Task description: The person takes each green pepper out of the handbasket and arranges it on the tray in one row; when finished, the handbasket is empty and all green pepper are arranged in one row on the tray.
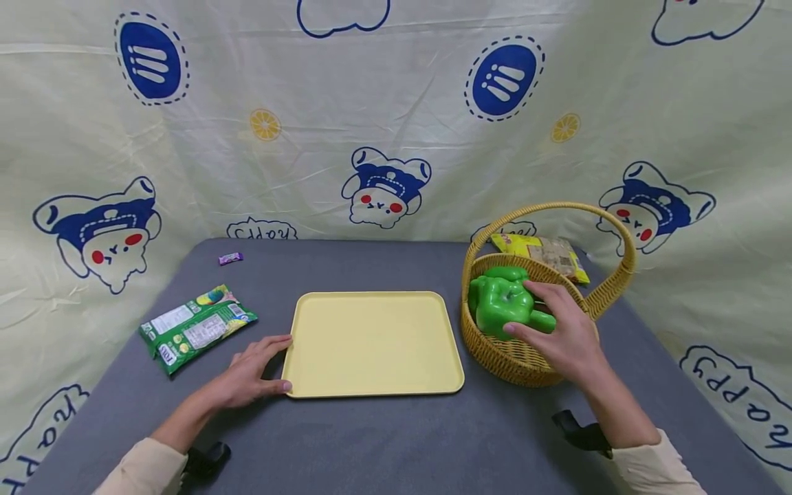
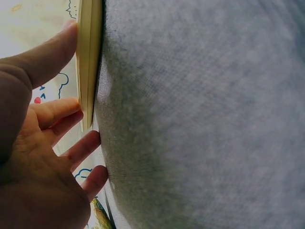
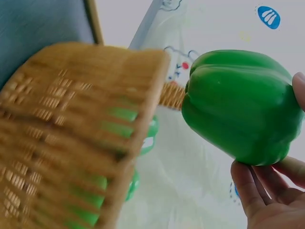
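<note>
Nearest are the 2 pale sleeves (image 1: 656, 464), a black strap (image 1: 581, 434) at the right wrist, reaching over the cloth-covered counter (image 1: 396, 447). The right hand (image 1: 566, 337) has its fingers and thumb clamped on a glossy green pepper (image 1: 502, 306). From its wrist view, I'd put the pepper above the rim of the wicker basket (image 1: 491, 361), apart from what lies inside. The left hand (image 1: 254, 375) has its fingers apart, thumb and fingertips touching the left edge of the yellow tray (image 1: 373, 344) without closing round it.

To handle this well, I'd hold the pepper across its wide body, fingers spread beneath and thumb opposite, because that smooth skin could slip. It ought to ride high enough to miss the rim and stay clear of the tall handle (image 1: 551, 206). A light touch from the left hand should be enough to steady the tray.

The basket contains more green things: a long green piece (image 1: 542, 321) shows beside the pepper, and another green shape (image 1: 506, 273) behind it; I can't tell exactly what they are. The tray is bare. A yellow packet (image 1: 547, 255) lies behind the basket; a green packet (image 1: 198, 326) and a small purple packet (image 1: 231, 258) lie left of the tray.
</note>
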Action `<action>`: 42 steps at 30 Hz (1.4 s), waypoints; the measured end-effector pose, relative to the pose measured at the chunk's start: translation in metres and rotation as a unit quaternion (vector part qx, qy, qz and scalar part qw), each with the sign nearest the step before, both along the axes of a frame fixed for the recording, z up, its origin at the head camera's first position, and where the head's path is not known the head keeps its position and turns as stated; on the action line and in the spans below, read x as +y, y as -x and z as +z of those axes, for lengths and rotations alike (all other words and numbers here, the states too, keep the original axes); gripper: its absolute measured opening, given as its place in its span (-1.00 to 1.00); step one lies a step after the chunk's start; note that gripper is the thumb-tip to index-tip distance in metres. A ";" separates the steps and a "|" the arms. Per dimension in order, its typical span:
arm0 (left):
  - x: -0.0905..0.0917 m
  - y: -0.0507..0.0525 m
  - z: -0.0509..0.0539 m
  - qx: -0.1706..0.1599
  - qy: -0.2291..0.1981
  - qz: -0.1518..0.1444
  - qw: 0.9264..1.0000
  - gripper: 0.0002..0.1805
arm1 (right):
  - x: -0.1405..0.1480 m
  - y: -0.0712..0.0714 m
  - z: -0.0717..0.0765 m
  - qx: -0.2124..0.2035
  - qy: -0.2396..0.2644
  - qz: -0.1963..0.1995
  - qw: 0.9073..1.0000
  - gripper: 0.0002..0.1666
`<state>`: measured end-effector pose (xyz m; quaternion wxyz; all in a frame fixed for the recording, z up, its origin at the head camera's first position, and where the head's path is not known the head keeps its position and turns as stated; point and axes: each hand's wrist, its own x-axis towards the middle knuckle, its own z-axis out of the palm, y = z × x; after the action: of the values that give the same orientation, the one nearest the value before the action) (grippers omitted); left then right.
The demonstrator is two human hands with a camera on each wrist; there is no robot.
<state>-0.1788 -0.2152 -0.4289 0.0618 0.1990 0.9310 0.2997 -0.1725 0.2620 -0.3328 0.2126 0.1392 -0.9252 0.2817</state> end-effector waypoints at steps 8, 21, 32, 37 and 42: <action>0.001 0.000 0.000 0.004 0.000 -0.002 1.000 -0.15 | -0.022 0.004 -0.002 0.024 0.013 0.049 0.998 -0.15; 0.003 -0.001 0.005 0.000 0.001 -0.003 1.000 -0.15 | -0.058 0.016 -0.009 0.008 0.049 0.107 0.993 -0.13; 0.002 0.000 0.004 -0.007 0.001 0.001 1.000 -0.15 | -0.088 0.025 -0.019 -0.016 0.067 0.147 0.987 -0.13; 0.002 0.000 0.003 -0.008 0.000 0.001 1.000 -0.15 | -0.100 0.030 -0.027 -0.025 0.074 0.159 0.984 -0.15; 0.001 0.000 0.002 -0.003 -0.004 0.001 1.000 -0.16 | -0.113 0.033 -0.032 -0.041 0.079 0.169 0.982 -0.16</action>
<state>-0.1786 -0.2140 -0.4267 0.0636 0.1975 0.9297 0.3043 -0.2053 0.1491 -0.3648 0.1342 0.2646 -0.8711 0.3913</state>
